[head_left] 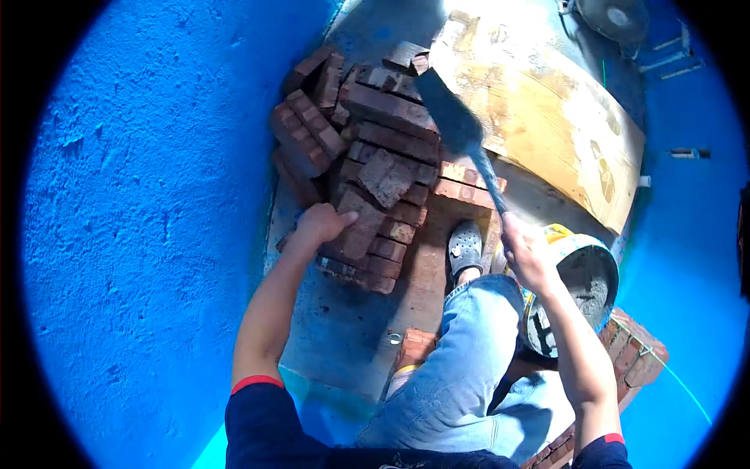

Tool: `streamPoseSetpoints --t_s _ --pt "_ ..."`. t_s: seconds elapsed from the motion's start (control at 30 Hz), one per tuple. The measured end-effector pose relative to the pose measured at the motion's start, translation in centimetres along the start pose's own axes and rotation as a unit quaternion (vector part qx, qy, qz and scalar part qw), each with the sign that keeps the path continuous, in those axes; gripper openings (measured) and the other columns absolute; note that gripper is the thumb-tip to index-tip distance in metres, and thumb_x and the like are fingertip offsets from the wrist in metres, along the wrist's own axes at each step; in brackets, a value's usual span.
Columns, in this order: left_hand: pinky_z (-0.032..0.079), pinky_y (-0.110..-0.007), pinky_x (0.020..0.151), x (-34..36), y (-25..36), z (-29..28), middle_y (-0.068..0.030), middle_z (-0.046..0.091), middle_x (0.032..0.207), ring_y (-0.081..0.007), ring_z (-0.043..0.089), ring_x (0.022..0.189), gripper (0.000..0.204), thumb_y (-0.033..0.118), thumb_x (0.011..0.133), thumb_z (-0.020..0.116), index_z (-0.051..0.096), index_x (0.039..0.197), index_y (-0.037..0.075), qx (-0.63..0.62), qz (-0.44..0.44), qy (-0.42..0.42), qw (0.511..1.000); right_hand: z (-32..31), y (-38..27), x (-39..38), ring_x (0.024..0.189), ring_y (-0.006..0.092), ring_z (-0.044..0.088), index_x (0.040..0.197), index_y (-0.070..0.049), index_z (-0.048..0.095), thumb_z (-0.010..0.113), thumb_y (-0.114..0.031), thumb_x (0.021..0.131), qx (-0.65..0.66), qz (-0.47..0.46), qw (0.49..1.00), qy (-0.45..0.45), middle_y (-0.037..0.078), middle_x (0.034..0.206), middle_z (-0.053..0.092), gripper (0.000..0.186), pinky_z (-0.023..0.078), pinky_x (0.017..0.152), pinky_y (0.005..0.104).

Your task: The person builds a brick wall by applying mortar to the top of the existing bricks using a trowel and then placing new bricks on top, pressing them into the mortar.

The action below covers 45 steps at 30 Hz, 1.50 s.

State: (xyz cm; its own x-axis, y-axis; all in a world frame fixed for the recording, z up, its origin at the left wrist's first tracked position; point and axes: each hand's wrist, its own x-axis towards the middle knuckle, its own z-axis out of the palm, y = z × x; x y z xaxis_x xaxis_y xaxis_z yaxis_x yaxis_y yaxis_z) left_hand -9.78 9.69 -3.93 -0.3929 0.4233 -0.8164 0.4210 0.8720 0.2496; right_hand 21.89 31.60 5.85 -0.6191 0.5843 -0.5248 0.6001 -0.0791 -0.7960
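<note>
My left hand point(326, 223) grips the edge of a reddish brick point(361, 225), thumb across its upper face, at the near left of a brick pile point(391, 117). Against that brick's far end lies a rough broken brick piece point(387, 178). Raised over the pile's right side is a trowel point(453, 116) with a broad dark blade, slightly blurred. Its long handle is closed in my right hand point(527, 254). Just right of that hand stands a bucket point(598, 270) with grey mortar inside.
A blue wall point(148, 195) rises on the left. Flattened cardboard point(562, 133) covers the floor beyond the bucket. My shoe point(466, 246) stands between pile and bucket. A brick course point(633, 352) with a string lies at the lower right.
</note>
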Motion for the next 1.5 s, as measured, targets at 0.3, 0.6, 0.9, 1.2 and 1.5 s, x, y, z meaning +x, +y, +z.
streamPoseSetpoints --t_s 0.3,0.6,0.9,1.2,1.5 --pt "0.036 -0.049 0.108 5.2 12.0 3.4 -0.0301 0.041 0.142 -0.0415 0.043 0.129 0.107 0.058 0.069 0.076 0.031 0.146 -0.002 0.069 0.179 0.240 0.952 -4.0 6.1 -19.4 0.068 0.0250 0.060 0.091 -0.003 0.062 0.047 -0.038 0.101 -0.223 -0.223 0.917 0.244 0.011 0.077 0.063 0.040 0.049 0.066 0.0373" --pt "0.048 -0.049 0.095 -0.4 13.8 2.8 -0.0185 0.053 0.134 -0.0365 0.053 0.119 0.090 0.043 0.071 0.073 0.036 0.145 0.008 -0.096 0.133 0.172 0.971 -1.0 4.8 -39.9 0.053 0.0141 0.053 0.064 -0.003 0.049 0.037 -0.061 0.098 0.167 0.106 0.936 0.290 0.007 0.060 0.057 0.068 0.045 0.054 0.0320" --pt "0.053 -0.054 0.086 -25.1 22.6 2.1 -0.0139 0.049 0.138 -0.0358 0.047 0.126 0.071 0.051 0.089 0.058 0.037 0.144 0.012 -0.574 0.321 -0.330 0.677 3.4 9.7 -45.8 0.044 0.0063 0.037 0.066 -0.010 0.046 0.045 -0.060 0.096 0.444 0.082 0.856 0.253 -0.003 0.055 0.040 0.059 0.031 0.041 0.0250" --pt "0.048 -0.049 0.094 -41.1 35.9 25.7 -0.0182 0.056 0.128 -0.0335 0.058 0.111 0.067 0.057 0.090 0.053 0.049 0.129 0.003 -0.387 0.112 -0.576 0.712 -3.4 12.3 -48.7 0.109 0.0172 0.057 0.124 0.000 0.055 0.086 -0.041 0.069 0.178 -0.123 0.793 0.570 0.009 0.111 0.061 0.075 0.044 0.099 0.0328" --pt "0.039 -0.042 0.104 -46.1 37.3 29.9 -0.0164 0.050 0.131 -0.0262 0.048 0.124 0.065 0.049 0.087 0.068 0.051 0.130 0.003 -0.030 0.398 -0.451 0.798 -6.2 13.6 -56.2 0.083 0.0105 0.061 0.115 0.001 0.054 0.078 -0.022 0.078 0.413 -0.089 0.736 0.529 0.005 0.097 0.065 0.049 0.050 0.074 0.0262"
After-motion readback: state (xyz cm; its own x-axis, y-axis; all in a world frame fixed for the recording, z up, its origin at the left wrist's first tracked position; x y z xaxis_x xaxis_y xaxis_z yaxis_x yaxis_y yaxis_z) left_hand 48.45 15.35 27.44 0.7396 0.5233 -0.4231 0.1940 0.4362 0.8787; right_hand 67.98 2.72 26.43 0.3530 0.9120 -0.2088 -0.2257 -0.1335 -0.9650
